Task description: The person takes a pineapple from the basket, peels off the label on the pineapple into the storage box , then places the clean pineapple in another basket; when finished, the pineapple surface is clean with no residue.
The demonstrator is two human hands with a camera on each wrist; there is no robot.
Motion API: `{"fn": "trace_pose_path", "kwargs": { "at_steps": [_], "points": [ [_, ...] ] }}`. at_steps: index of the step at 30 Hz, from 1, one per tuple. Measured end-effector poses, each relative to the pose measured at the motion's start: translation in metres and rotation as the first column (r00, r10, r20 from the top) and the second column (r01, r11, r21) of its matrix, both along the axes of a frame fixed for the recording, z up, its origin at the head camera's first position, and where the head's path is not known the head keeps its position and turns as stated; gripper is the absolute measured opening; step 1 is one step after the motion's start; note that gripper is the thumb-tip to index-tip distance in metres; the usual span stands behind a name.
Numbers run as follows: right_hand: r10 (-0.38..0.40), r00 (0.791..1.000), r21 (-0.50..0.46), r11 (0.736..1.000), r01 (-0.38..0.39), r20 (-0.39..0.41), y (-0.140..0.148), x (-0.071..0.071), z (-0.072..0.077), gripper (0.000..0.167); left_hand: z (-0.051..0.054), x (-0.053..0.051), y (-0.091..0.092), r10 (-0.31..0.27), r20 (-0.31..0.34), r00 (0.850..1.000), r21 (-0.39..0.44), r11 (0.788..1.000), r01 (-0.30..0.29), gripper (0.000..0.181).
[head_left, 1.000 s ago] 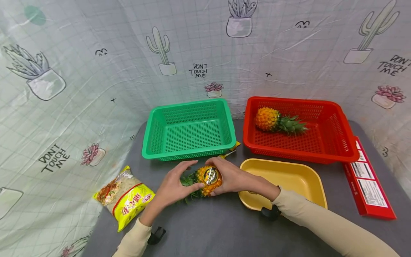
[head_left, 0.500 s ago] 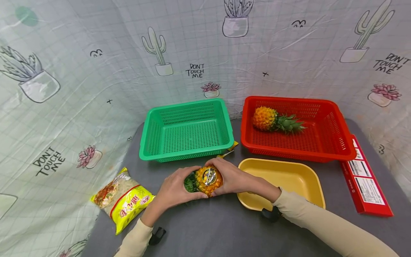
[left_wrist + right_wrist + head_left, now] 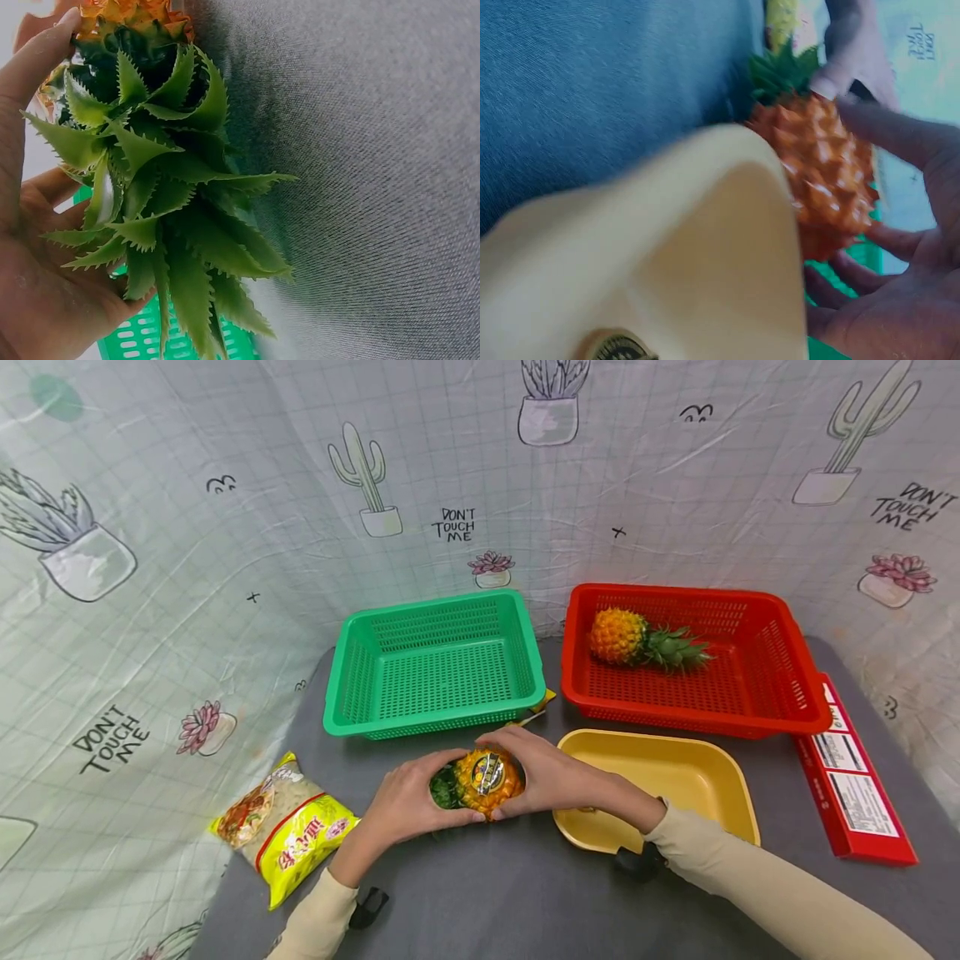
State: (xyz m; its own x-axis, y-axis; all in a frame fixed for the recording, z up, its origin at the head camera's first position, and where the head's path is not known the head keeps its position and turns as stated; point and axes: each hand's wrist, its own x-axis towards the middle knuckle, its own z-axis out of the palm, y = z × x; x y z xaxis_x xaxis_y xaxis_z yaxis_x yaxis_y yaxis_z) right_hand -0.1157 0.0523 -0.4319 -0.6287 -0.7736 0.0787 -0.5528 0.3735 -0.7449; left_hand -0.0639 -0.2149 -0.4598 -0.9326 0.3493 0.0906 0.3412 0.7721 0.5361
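A pineapple (image 3: 489, 781) with a round sticker lies on its side at the middle of the grey table, its leaves toward the left. My left hand (image 3: 408, 802) curls round the crown end; in the left wrist view its thumb touches the fruit just above the spiky leaves (image 3: 165, 202). From the other side my right hand (image 3: 546, 772) grips the orange fruit body (image 3: 817, 165), thumb on the near face and fingers behind. Most of the crown is hidden by the left hand in the head view. Whether the fruit is slightly raised, I cannot tell.
Behind stand an empty green basket (image 3: 442, 681) and a red basket (image 3: 750, 722) holding another pineapple (image 3: 618, 637). A yellow tub (image 3: 675, 777) sits beside the right forearm. At left lies a yellow food bag (image 3: 288, 831); at right, a red box (image 3: 855, 785).
My left hand has closed in from the left and now wraps the pineapple's crown end. My right hand stays on the fruit body. The view has shifted slightly.
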Motion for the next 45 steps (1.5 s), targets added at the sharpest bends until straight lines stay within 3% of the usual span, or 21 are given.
{"fn": "trace_pose_path", "kwargs": {
  "at_steps": [4,11,17,28,45],
  "points": [
    [-0.017,1.0,-0.027,0.999,0.017,-0.022,0.0042,-0.0036,0.0048,0.08,-0.0008,-0.0012,-0.0004,-0.001,-0.021,1.0,0.001,1.0,0.001,0.09],
    [-0.122,0.992,-0.158,0.98,0.117,-0.021,0.0063,-0.0063,0.0069,0.041,-0.0006,-0.0008,-0.0004,-0.008,-0.019,1.0,0.003,1.0,0.008,0.09],
    [-0.164,0.986,-0.137,0.977,0.164,0.005,0.0039,-0.006,0.0077,0.023,-0.0006,0.0,0.0014,-0.006,-0.007,1.0,0.006,1.0,0.006,0.089],
    [-0.193,0.981,-0.132,0.973,0.188,-0.028,0.0016,-0.0058,0.0071,0.012,-0.0013,0.0,0.0018,0.01,-0.007,1.0,-0.004,1.0,-0.01,0.09],
    [-0.218,0.974,-0.159,0.961,0.225,0.058,0.0031,-0.0057,0.0086,0.011,-0.0026,-0.0029,0.0015,0.016,0.011,1.0,-0.022,1.0,-0.016,0.092]
  ]
}}
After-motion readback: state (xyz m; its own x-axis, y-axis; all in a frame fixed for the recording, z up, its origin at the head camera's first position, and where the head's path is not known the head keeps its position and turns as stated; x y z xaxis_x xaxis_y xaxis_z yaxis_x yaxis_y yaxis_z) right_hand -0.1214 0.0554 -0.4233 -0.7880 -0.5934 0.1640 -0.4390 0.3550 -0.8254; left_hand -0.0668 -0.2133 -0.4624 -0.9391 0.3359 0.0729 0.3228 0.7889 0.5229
